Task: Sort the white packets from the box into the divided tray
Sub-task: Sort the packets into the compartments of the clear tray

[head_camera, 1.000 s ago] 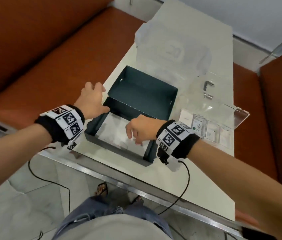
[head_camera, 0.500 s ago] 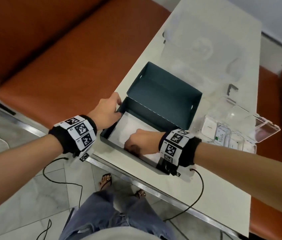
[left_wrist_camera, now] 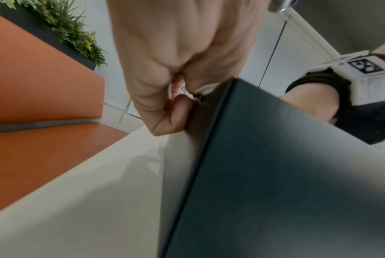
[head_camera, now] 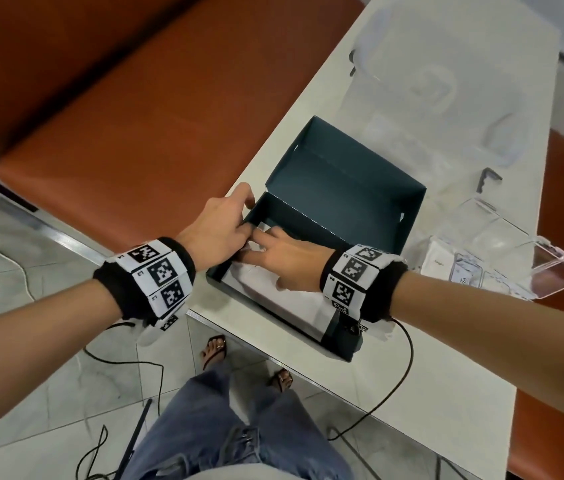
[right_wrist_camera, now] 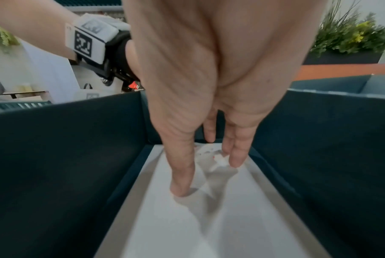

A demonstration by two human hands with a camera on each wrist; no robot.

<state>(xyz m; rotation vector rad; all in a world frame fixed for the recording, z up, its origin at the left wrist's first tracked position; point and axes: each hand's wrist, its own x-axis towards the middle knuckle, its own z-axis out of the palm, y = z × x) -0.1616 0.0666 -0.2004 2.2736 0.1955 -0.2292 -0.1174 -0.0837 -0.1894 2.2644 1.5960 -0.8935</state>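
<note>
A dark teal box [head_camera: 346,192] stands open on the white table, lid folded back; its floor [head_camera: 284,303] is white. My left hand [head_camera: 247,216] grips the box's far left corner, fingers curled over the rim and thumb on the outer wall [left_wrist_camera: 275,174]. My right hand [head_camera: 273,254] is inside the box, fingers straight and reaching into that same corner. In the right wrist view its fingertips [right_wrist_camera: 235,160] touch a small white packet [right_wrist_camera: 218,159] and the thumb presses the white floor [right_wrist_camera: 209,227]. The clear divided tray [head_camera: 557,268], holding white packets [head_camera: 443,261], sits right of the box.
An orange bench [head_camera: 135,116] runs along the table's left side, another along the right. Clear plastic pieces [head_camera: 429,81] and a small dark bracket [head_camera: 488,176] lie beyond the box. A black cable [head_camera: 401,375] hangs from my right wrist over the table's near edge.
My right hand has slid from the near part of the box floor to the far left corner, close to my left hand. My left hand stays at the box's left side.
</note>
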